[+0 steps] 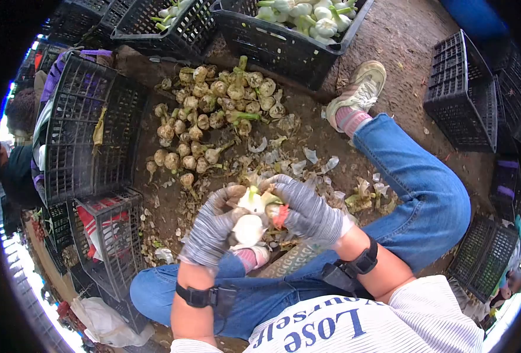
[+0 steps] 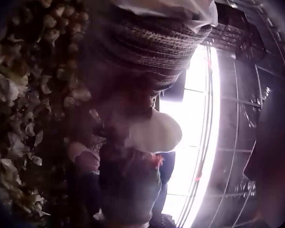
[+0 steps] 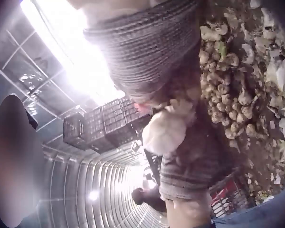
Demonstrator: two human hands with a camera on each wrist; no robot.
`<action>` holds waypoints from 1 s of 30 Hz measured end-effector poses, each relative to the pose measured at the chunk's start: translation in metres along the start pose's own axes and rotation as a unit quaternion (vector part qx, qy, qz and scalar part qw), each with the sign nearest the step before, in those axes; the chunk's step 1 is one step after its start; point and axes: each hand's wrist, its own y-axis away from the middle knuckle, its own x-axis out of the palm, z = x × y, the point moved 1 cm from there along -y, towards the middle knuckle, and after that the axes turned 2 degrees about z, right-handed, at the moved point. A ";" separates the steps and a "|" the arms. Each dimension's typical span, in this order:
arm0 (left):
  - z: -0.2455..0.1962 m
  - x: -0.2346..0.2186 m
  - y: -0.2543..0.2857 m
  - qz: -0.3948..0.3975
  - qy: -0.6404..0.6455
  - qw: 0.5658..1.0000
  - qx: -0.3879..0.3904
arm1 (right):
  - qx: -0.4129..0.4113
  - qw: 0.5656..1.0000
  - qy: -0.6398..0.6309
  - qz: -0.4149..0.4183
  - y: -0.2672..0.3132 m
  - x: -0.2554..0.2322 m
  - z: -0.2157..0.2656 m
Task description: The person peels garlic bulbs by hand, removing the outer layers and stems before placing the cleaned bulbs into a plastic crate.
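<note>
Between both gloved hands is a white, peeled-looking garlic bulb (image 1: pixel 249 230), with its pale stem end (image 1: pixel 251 201) pointing away from the body. My left hand (image 1: pixel 208 222), in a striped grey knit glove, grips the bulb from the left. From the right, my right hand (image 1: pixel 312 213) holds it near the stem with bent fingers. A small red patch (image 1: pixel 280 216) shows at the right fingertips. The smooth round side of the bulb (image 3: pixel 165 133) faces the camera in the right wrist view. In the left wrist view the fingers are dark and blurred beside the bulb (image 2: pixel 156 133).
A heap of soil-stained garlic bulbs (image 1: pixel 213 106) lies on the ground ahead, with loose peeled skins (image 1: pixel 299 165) nearer the hands. Beyond it stands a black crate (image 1: pixel 278 50) of cleaned garlic. More black crates (image 1: pixel 90 129) flank both sides. The person's shoe (image 1: pixel 359 91) rests right of the heap.
</note>
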 end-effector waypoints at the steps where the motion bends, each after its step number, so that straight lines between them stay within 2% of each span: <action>1: -0.001 -0.004 0.000 0.025 0.054 0.998 0.002 | -0.001 1.000 0.000 0.000 -0.001 -0.001 0.005; 2: -0.002 -0.006 0.000 0.049 0.108 0.993 0.004 | 0.048 0.991 -0.128 -0.006 -0.004 -0.004 0.015; 3: -0.006 -0.005 0.005 0.068 0.125 0.990 0.008 | 0.096 0.962 -0.254 -0.011 -0.007 -0.005 0.025; 4: -0.007 -0.007 0.005 0.066 0.124 0.990 0.008 | 0.141 0.916 -0.376 -0.014 -0.009 -0.004 0.030; 5: -0.006 -0.009 0.002 0.042 0.080 0.996 0.016 | 0.134 0.940 -0.313 -0.030 -0.009 -0.002 0.026; 6: -0.006 -0.010 0.001 0.019 0.038 0.999 0.024 | 0.134 0.940 -0.312 -0.030 -0.010 -0.002 0.026; 7: -0.012 -0.010 0.005 0.001 -0.010 1.000 0.019 | 0.027 0.990 -0.123 -0.063 -0.013 -0.003 0.028; 8: -0.021 -0.001 0.010 0.000 -0.009 1.000 0.019 | -0.079 0.990 0.069 -0.092 -0.014 -0.002 0.030; 10: -0.034 0.019 0.017 -0.104 -0.172 0.977 0.066 | -0.082 0.989 0.086 -0.083 -0.015 0.002 0.030; 11: -0.026 0.019 0.017 -0.114 -0.219 0.963 0.105 | -0.088 0.988 0.104 -0.073 -0.015 0.005 0.031; 12: -0.021 0.015 0.015 -0.116 -0.219 0.963 0.104 | -0.094 0.986 0.121 -0.065 -0.015 0.007 0.031; 14: -0.018 0.010 0.013 -0.099 -0.432 0.866 0.233 | -0.084 0.986 0.134 -0.056 -0.014 0.008 0.028; 15: -0.017 0.013 0.011 -0.110 -0.399 0.888 0.201 | -0.083 0.986 0.134 -0.051 -0.014 0.008 0.027; 17: -0.012 0.011 0.009 -0.095 -0.385 0.894 0.208 | -0.080 0.987 0.134 -0.047 -0.010 0.006 0.028; 18: -0.008 0.008 0.009 -0.083 -0.370 0.900 0.214 | 0.024 0.996 -0.038 -0.082 -0.008 0.005 0.030; 19: -0.009 0.007 0.008 -0.063 -0.350 0.901 0.248 | 0.127 0.963 -0.209 -0.113 -0.006 0.005 0.029; 20: -0.009 0.009 0.010 -0.062 -0.351 0.901 0.247 | 0.127 0.963 -0.209 -0.114 -0.005 -0.002 0.026; 21: -0.012 0.012 0.015 -0.056 -0.295 0.915 0.270 | 0.119 0.880 -0.450 -0.094 -0.004 -0.014 0.021; 22: -0.016 0.015 0.018 -0.050 -0.239 0.925 0.293 | 0.103 0.739 -0.662 -0.068 -0.007 -0.022 0.018; 23: -0.014 0.007 0.018 -0.050 -0.242 0.917 0.314 | 0.144 0.713 -0.672 -0.140 -0.012 -0.023 0.010; 24: -0.010 0.002 0.018 -0.048 -0.242 0.917 0.314 | 0.131 0.725 -0.657 -0.160 -0.012 -0.034 0.009; 26: -0.006 -0.006 0.020 -0.079 -0.268 0.897 0.342 | 0.179 0.700 -0.623 -0.300 -0.016 -0.036 0.027; 27: -0.006 -0.006 0.022 -0.092 -0.268 0.896 0.342 | 0.179 0.701 -0.623 -0.297 -0.017 -0.032 0.021; 28: -0.007 -0.004 0.025 -0.093 -0.268 0.896 0.341 | 0.131 0.835 -0.447 -0.291 -0.019 -0.029 0.017; 29: -0.008 -0.001 0.027 -0.117 -0.274 0.899 0.321 | 0.074 0.927 -0.248 -0.271 -0.020 -0.027 0.015; 30: -0.010 0.001 0.029 -0.139 -0.279 0.901 0.301 | 0.075 0.927 -0.247 -0.271 -0.015 -0.025 0.016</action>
